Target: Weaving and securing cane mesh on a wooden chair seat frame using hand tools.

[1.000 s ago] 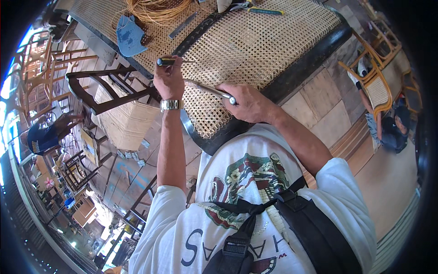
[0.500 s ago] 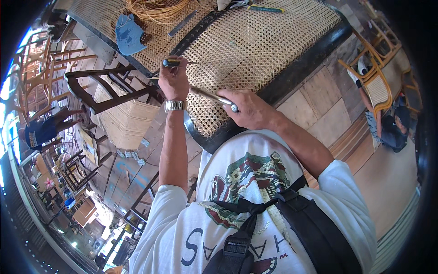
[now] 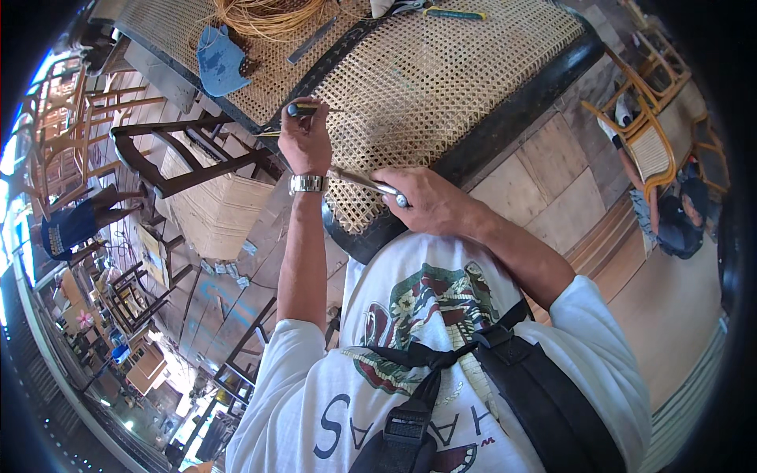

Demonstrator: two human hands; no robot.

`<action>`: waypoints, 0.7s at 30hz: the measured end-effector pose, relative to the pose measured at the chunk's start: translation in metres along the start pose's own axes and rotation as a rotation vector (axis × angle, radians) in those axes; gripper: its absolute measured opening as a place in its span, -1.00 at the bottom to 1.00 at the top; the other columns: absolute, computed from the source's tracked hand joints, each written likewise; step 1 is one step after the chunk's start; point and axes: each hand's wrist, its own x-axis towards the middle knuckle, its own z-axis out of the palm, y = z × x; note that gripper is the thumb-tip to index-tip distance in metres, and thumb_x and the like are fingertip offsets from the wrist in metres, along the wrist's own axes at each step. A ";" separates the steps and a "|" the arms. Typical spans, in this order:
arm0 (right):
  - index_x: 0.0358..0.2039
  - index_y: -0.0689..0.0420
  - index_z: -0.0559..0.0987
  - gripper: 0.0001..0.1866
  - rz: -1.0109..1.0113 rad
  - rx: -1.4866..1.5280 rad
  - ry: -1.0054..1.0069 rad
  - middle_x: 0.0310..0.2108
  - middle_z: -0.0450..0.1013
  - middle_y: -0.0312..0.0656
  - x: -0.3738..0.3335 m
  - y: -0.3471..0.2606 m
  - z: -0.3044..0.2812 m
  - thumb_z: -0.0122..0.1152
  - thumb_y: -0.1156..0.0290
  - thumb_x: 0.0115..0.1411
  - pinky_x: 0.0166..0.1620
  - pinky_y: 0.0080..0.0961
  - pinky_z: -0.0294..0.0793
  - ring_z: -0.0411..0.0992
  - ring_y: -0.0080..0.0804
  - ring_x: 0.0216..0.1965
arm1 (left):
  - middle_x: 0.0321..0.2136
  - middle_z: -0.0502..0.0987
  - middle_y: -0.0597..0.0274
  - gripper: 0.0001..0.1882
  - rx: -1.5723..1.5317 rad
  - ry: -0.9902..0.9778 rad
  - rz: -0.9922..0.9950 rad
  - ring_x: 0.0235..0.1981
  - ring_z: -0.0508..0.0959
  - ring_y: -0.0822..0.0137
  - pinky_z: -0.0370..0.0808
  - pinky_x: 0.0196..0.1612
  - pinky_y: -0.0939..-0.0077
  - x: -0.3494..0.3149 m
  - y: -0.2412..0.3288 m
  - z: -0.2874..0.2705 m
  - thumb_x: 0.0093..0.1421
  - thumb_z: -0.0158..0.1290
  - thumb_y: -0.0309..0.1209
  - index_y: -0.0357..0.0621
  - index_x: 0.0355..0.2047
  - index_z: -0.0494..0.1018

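Left hand [image 3: 305, 143] crept right in the head view, fingers curled round a dark-handled tool [image 3: 298, 110] over the cane panel [image 3: 441, 87], tip kinda hard to see. Right hand [image 3: 434, 203] grips a metal rod [image 3: 359, 180] below them, far end hidden.

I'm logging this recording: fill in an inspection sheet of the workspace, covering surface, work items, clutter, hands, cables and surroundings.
Surface: woven cane panel with a dark border.
Work items: thin-shafted tool and rod-like tool, both held; exact kinds unclear.
Clutter: coil of strands, blue piece, flat strip and pliers on the woven work.
Left hand: closed on the thin-shafted tool.
Right hand: closed on the rod-like tool, near the person's body.
Cables: none identifiable with certainty.
Surroundings: dark wooden frame at left; cane chair at right; one person at left, another at right.
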 end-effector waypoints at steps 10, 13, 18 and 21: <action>0.08 0.25 0.49 -0.66 0.085 -0.031 0.147 -0.19 0.56 0.22 -0.002 -0.005 -0.020 0.12 0.50 0.30 -0.11 -0.13 0.56 0.58 0.18 -0.15 | -0.27 0.71 0.31 -0.79 -0.107 0.189 0.054 -0.29 0.64 0.53 0.57 -0.21 0.57 0.006 -0.008 -0.023 0.21 0.34 -0.44 -0.17 -0.18 0.58; 0.10 0.28 0.48 -0.63 0.128 -0.017 0.121 -0.22 0.56 0.19 -0.007 -0.004 -0.016 0.16 0.49 0.29 -0.10 -0.20 0.55 0.60 0.10 -0.17 | -0.32 0.72 0.27 -0.76 0.034 0.135 -0.011 -0.31 0.69 0.49 0.57 -0.22 0.53 0.009 -0.017 -0.022 0.20 0.35 -0.37 -0.12 -0.17 0.58; 0.10 0.28 0.49 -0.62 0.106 -0.051 0.026 -0.25 0.56 0.20 0.011 0.001 -0.011 0.14 0.50 0.27 -0.13 -0.19 0.54 0.60 0.09 -0.19 | -0.38 0.71 0.22 -0.74 0.034 0.129 0.012 -0.35 0.71 0.37 0.58 -0.25 0.47 0.012 -0.007 -0.009 0.17 0.35 -0.34 -0.10 -0.18 0.57; 0.10 0.29 0.49 -0.61 0.100 -0.098 -0.035 -0.28 0.55 0.20 0.021 -0.004 -0.011 0.12 0.49 0.26 -0.15 -0.18 0.54 0.60 0.11 -0.22 | -0.39 0.71 0.19 -0.73 0.055 0.120 0.021 -0.35 0.72 0.31 0.59 -0.27 0.42 0.012 -0.001 -0.009 0.17 0.34 -0.31 -0.10 -0.18 0.57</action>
